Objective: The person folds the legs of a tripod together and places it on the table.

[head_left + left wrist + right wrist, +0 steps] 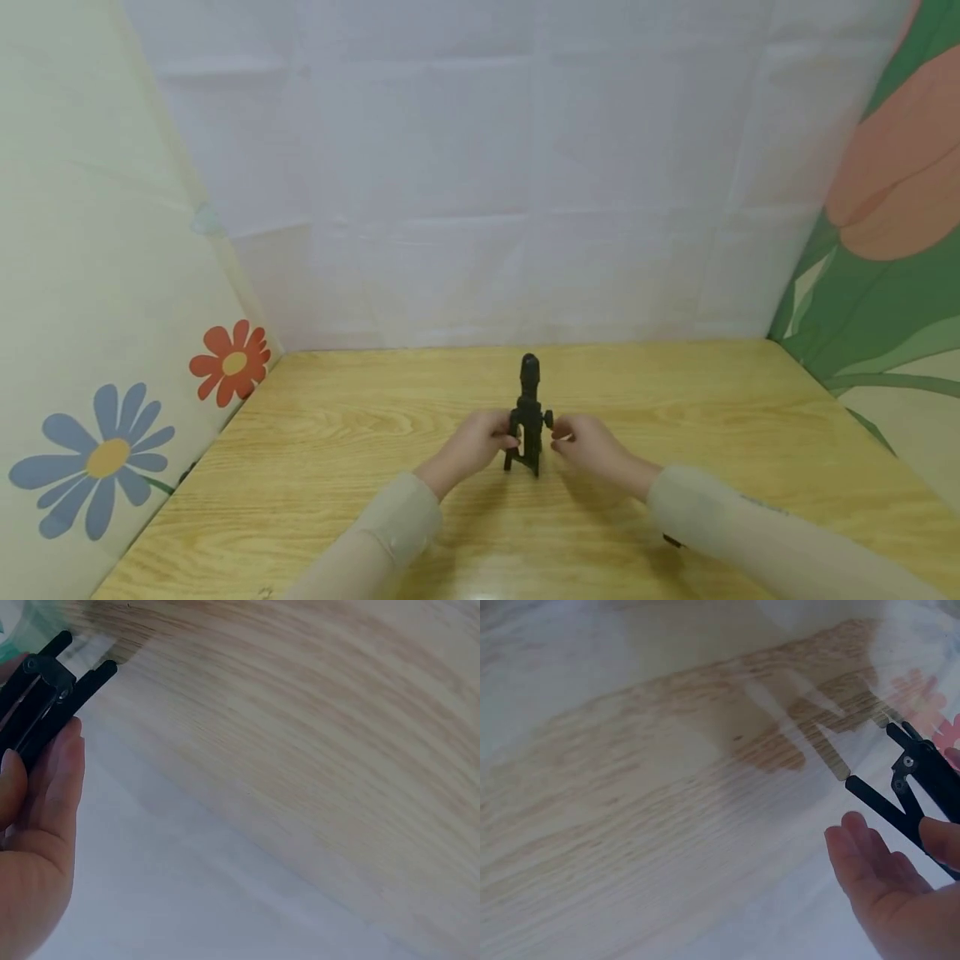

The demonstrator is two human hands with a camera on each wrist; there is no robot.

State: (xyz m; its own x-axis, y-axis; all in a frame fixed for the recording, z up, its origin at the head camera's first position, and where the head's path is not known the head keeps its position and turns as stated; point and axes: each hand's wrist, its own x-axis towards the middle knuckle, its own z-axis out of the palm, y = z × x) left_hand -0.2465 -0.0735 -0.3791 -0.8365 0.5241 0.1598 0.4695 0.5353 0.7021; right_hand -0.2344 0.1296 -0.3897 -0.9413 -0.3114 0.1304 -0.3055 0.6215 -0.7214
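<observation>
A small black tripod (530, 417) stands upright near the middle of the wooden table, its legs spread a little and a knob sticking out on its right side. My left hand (480, 442) holds it from the left, thumb and fingers around a leg. In the left wrist view the tripod's legs (56, 705) lie between the thumb and fingers. My right hand (592, 450) is close on the other side, just below the knob. In the right wrist view its fingers (862, 855) are fairly straight and the thumb overlaps a tripod leg (881, 806); contact is unclear.
The glossy wooden table (360, 392) reflects the tripod's legs. A white sheet (487, 167) hangs behind it. Flower-patterned panels stand at the left (90, 275) and right (892, 317). A small dark object (672, 541) shows below the right sleeve.
</observation>
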